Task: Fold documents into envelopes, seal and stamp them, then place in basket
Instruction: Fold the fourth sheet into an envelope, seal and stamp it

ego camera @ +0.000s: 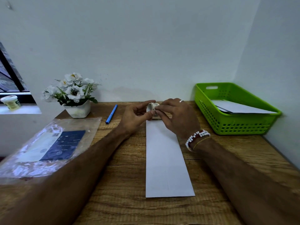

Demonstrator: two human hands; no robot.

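The wooden tabletop (123,208) fills the lower half of the view. At its centre lies the envelope (167,159), a long, plain white one. It lies flat with one short end near the person and the other pointing to 12 o'clock, and no flap or print shows on the upper face.

At 9 o'clock from the envelope lies a crinkled clear plastic packet (48,148) holding a dark blue card. At 2 o'clock stands the green basket (235,125), its walls perforated, with white envelopes (240,108) lying inside. At 10 o'clock is a white pot of white flowers (78,109).

Both hands meet over the envelope's 12 o'clock end. The left hand (134,116) curls its thumb and forefinger round a small roll (153,106), pale with faint print. The right hand (177,117), wearing a ring and a beaded bracelet (194,138), pinches the roll's near side with its fingers (164,108) bunched together.

A blue pen (111,114) lies at 11 o'clock, between pot and hands.
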